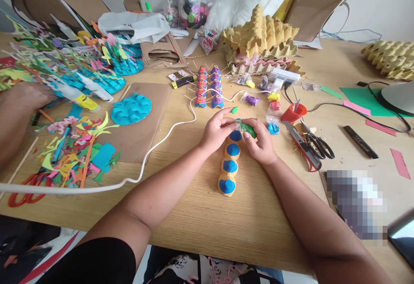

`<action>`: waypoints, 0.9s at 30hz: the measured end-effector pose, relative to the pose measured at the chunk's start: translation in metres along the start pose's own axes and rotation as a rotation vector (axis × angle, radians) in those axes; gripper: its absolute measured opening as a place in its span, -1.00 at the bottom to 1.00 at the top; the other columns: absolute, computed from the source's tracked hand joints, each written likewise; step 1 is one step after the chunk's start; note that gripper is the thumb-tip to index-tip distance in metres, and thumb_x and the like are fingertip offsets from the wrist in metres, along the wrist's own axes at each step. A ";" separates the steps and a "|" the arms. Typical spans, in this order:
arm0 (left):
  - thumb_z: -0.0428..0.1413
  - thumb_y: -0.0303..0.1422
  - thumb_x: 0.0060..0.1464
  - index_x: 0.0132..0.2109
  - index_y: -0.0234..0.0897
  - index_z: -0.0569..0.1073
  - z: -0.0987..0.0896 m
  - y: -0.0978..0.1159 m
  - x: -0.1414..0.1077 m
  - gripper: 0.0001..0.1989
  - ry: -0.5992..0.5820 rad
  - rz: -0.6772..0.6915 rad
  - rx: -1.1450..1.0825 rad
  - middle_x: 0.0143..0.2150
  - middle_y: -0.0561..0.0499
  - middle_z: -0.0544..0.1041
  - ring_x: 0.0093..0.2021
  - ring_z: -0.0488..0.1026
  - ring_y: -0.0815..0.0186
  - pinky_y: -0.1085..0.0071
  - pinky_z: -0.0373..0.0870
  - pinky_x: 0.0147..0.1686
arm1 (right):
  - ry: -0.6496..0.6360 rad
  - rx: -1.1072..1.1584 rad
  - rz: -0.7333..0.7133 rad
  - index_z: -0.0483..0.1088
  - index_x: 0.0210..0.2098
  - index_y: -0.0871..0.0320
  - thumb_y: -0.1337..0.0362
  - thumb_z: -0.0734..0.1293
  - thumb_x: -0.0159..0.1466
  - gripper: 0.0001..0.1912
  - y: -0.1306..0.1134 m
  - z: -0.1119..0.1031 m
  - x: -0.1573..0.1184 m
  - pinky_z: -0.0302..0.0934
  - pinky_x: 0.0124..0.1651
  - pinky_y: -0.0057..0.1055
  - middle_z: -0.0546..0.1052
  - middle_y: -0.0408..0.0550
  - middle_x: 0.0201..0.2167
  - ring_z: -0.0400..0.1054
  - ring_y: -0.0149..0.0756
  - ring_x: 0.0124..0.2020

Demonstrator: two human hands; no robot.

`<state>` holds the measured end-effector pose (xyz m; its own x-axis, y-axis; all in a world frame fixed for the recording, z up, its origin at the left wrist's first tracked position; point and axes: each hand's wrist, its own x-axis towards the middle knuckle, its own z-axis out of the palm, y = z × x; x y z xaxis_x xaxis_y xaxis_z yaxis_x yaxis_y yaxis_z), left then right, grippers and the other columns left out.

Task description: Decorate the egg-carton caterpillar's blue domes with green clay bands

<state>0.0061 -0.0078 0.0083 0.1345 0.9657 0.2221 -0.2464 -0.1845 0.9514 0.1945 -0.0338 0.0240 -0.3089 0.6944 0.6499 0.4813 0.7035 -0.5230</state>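
Green clay [248, 130] in a clear bag [238, 125] is gripped by the right hand [262, 142] and pinched by the left hand [217, 129], seemingly for steadiness, over a blue-topped carton strip [230, 166] on the bench [184, 215].

From the head, the view faces forward and down, close above the hands [220, 129] and table [187, 217].
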 end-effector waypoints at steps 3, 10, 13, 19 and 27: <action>0.43 -0.18 0.11 0.30 -0.19 0.45 0.002 -0.001 0.000 -0.34 0.056 0.048 0.048 -0.13 -0.02 0.73 -0.13 0.67 0.29 0.37 0.56 -0.08 | 0.027 -0.043 0.037 0.44 0.18 0.03 0.06 0.26 0.52 -0.67 0.000 0.003 -0.001 0.51 0.02 -0.01 0.67 0.10 -0.02 0.57 -0.04 -0.04; 0.32 -0.03 0.26 0.33 -0.16 0.42 0.003 0.000 -0.003 -0.39 0.099 0.114 0.057 -0.05 -0.07 0.74 0.03 0.69 0.21 0.26 0.55 0.11 | 0.148 -0.149 0.005 0.43 0.19 -0.01 0.17 0.37 0.46 -0.68 0.005 0.006 -0.002 0.51 0.04 -0.02 0.63 0.09 0.01 0.54 -0.04 0.01; 0.19 0.10 0.34 0.33 -0.14 0.41 0.003 0.007 -0.006 -0.39 0.049 0.122 0.047 -0.03 -0.09 0.75 0.13 0.68 0.14 0.14 0.50 0.27 | 0.161 -0.156 -0.006 0.43 0.17 -0.02 0.21 0.40 0.44 -0.68 0.008 0.007 -0.002 0.51 0.04 -0.03 0.62 0.08 0.02 0.54 -0.06 0.01; 0.10 0.19 0.36 0.31 -0.18 0.41 0.006 0.017 -0.011 -0.36 0.002 0.163 0.089 0.00 -0.12 0.74 0.18 0.65 0.12 0.13 0.48 0.29 | 0.109 -0.184 0.018 0.43 0.14 -0.03 0.21 0.40 0.43 -0.70 0.008 0.010 -0.002 0.50 0.03 0.03 0.64 0.06 0.02 0.55 0.00 -0.01; 0.29 -0.03 0.28 0.24 -0.19 0.40 0.006 0.007 -0.010 -0.46 -0.040 0.208 0.158 -0.09 -0.09 0.72 0.16 0.63 0.18 0.17 0.48 0.28 | 0.139 -0.240 0.011 0.39 0.21 -0.04 0.25 0.39 0.43 -0.63 0.008 0.010 -0.004 0.49 0.00 0.05 0.66 0.07 -0.02 0.53 0.00 -0.04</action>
<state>0.0088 -0.0200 0.0138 0.1356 0.8965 0.4218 -0.1204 -0.4076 0.9052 0.1918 -0.0291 0.0118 -0.1951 0.6628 0.7230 0.6694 0.6287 -0.3957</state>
